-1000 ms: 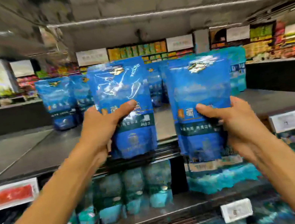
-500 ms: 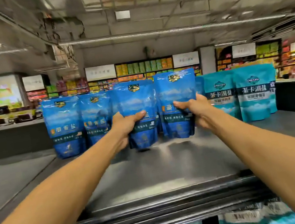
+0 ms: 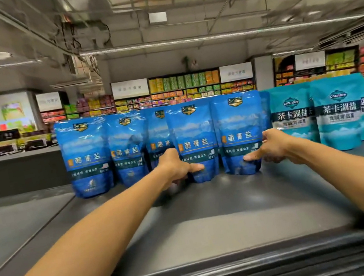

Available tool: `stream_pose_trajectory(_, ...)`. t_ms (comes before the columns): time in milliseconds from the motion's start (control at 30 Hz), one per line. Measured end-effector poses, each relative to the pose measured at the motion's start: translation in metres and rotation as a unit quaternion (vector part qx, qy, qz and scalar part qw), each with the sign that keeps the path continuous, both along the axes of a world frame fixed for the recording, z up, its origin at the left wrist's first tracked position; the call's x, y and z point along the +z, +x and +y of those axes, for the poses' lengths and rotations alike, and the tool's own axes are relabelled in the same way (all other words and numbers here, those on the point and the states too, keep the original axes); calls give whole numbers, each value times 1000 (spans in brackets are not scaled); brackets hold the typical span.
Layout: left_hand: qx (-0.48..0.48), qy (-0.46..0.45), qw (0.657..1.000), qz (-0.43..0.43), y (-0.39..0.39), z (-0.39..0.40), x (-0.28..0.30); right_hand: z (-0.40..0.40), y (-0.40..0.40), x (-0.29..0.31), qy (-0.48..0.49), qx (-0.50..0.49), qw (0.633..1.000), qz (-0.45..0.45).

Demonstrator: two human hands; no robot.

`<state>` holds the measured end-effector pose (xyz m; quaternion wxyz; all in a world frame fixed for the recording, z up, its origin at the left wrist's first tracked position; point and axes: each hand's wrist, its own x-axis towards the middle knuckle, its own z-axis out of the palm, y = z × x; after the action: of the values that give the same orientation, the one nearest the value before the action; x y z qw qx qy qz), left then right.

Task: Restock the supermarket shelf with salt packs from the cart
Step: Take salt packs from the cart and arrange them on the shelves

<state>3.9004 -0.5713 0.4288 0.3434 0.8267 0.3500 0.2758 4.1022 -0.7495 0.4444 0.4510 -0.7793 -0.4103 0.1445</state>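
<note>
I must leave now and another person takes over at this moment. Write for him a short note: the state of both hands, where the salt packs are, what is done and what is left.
Left hand: grips the lower left edge of a glossy dark blue salt pouch, thumb on its front.
Right hand: grips the lower right edge of a second dark blue pouch the same way.
Both pouches stand upright side by side on the grey metal top shelf, in front of a row of matching blue pouches; teal salt pouches stand to the right.
Done: these two are set in place.
Left: let go of them, check they stand, fetch more. The cart is out of view.
</note>
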Motion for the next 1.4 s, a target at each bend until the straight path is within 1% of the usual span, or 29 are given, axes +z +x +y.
stream_pose_trajectory(167,32,12,999,27,38,8,4,19,10,2,-3,-27,999,28)
stream_pose_trajectory(300,40,18,999,29,57,18,3,30,22,0,20,-46,998,46)
stream_pose_trajectory(467,43,4,999,32,69,21,7,36,41,-3,63,-66,990,112)
stream_pose_trajectory(533,44,-1,999,32,74,20,9,37,48,-3,54,-74,991,102)
stream_pose_trajectory(600,45,4,998,37,78,19,9,37,51,-2,51,-77,989,112)
stream_pose_trajectory(767,43,11,999,28,87,15,7,41,59,-7,88,-77,984,136)
stream_pose_trajectory(867,50,27,998,28,87,13,5,40,64,-9,95,-84,985,120)
stream_pose_trajectory(1000,46,38,998,21,90,9,3,36,69,-13,87,-105,988,69)
stream_pose_trajectory(1133,36,42,998,4,97,1,0,32,78,-19,107,-111,985,78)
stream_pose_trajectory(1267,32,46,998,7,101,-1,-3,26,82,-24,111,-130,983,66)
stream_pose_trajectory(1400,34,51,998,2,101,-1,-5,28,75,-25,130,-89,984,82)
